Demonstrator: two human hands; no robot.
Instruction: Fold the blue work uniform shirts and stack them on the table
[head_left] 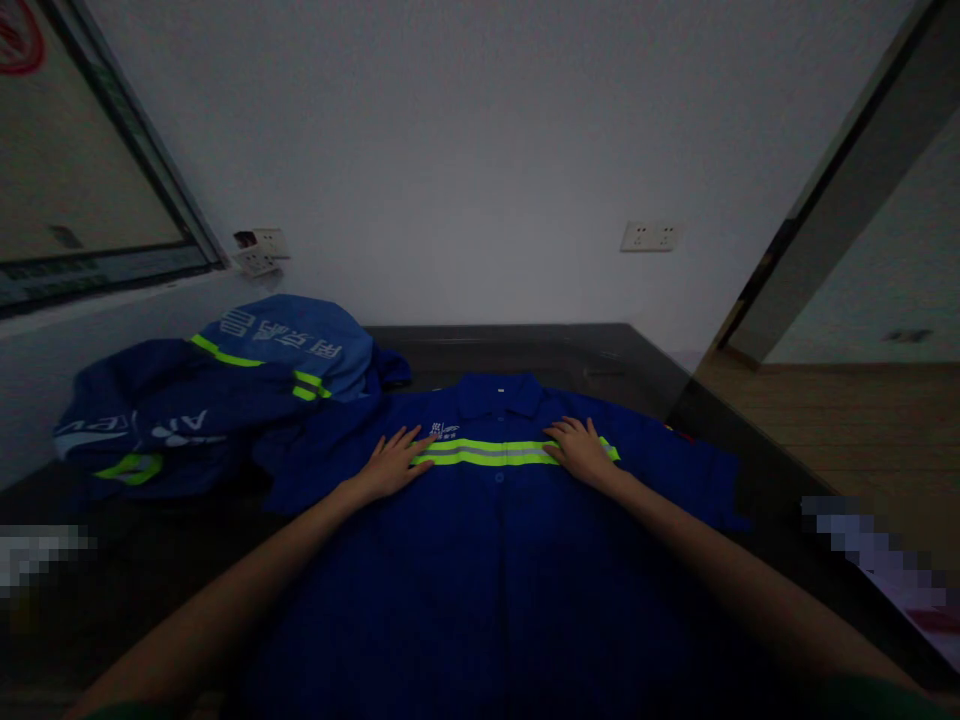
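Note:
A dark blue work shirt [465,540] lies front side up on a dark table, its collar toward the wall and its sleeves spread to both sides. A yellow-green reflective stripe with a grey middle crosses its chest. My left hand [391,462] rests flat on the chest at the stripe's left end, just below a white printed logo, fingers spread. Flat on the stripe's right end lies my right hand [581,450], its fingers also apart. Neither hand grips the cloth. The lower part of the shirt fades into shadow.
A heap of blue work clothes [225,400] with reflective bands sits at the table's left. The dark table [525,345] meets a white wall with sockets [649,237]. A window [97,150] is at left, a doorway at right. Blurred-out items lie at both sides.

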